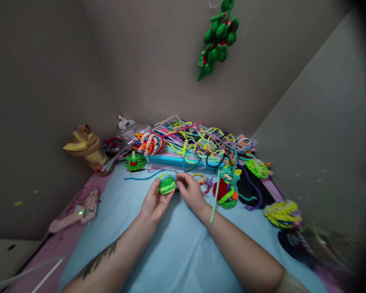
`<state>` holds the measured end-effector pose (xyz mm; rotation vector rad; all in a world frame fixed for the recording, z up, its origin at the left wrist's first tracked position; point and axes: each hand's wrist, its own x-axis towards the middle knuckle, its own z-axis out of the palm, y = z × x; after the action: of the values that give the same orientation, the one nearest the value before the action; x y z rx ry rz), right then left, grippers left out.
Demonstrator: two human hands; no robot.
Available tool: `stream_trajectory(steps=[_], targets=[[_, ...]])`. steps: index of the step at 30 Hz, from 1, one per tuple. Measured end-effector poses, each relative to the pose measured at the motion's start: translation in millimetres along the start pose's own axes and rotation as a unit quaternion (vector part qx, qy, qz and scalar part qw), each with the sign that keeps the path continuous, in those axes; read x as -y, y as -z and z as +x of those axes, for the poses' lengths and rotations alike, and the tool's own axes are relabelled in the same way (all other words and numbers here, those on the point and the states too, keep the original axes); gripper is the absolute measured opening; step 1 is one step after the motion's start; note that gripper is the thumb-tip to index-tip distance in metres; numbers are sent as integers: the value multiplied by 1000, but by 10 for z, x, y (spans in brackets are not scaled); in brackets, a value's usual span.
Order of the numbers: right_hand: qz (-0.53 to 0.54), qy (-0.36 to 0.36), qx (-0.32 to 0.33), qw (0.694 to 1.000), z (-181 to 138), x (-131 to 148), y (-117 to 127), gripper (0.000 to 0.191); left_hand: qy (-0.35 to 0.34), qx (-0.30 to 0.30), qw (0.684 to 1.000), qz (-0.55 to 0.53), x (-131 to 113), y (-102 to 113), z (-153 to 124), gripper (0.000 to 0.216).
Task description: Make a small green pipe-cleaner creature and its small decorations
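My left hand [154,201] held small green coiled disc [166,184] from left, fingers curled on its edge, above blue mat [177,244]. My right hand [191,191] pinched disc's right rim. Pile of pipe cleaners [195,144] lay behind, pink glue gun [76,213] far left.

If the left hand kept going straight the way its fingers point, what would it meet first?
The left hand holds a green coiled disc and points away toward the wall. Beyond the disc, probably the blue pipe cleaner on the mat, then the pipe-cleaner pile; depth is unclear.
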<state>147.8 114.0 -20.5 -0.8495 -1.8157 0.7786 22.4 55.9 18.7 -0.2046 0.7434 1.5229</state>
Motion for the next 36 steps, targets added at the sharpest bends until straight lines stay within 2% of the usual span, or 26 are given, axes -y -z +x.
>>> stream_trajectory(steps=[4, 9, 24, 36], targets=[[-15, 41, -31, 999, -15, 20, 2, 13, 1, 2, 1000, -18, -23, -44, -35, 21], [-21, 119, -35, 992, -11, 28, 13, 17, 12, 3, 999, -29, -28, -57, -56, 23], [13, 64, -36, 997, -16, 53, 15, 20, 13, 20, 999, -34, -35, -37, -65, 29], [-39, 126, -46, 990, -32, 35, 12, 17, 21, 27, 999, -38, 20, -46, -104, 25]])
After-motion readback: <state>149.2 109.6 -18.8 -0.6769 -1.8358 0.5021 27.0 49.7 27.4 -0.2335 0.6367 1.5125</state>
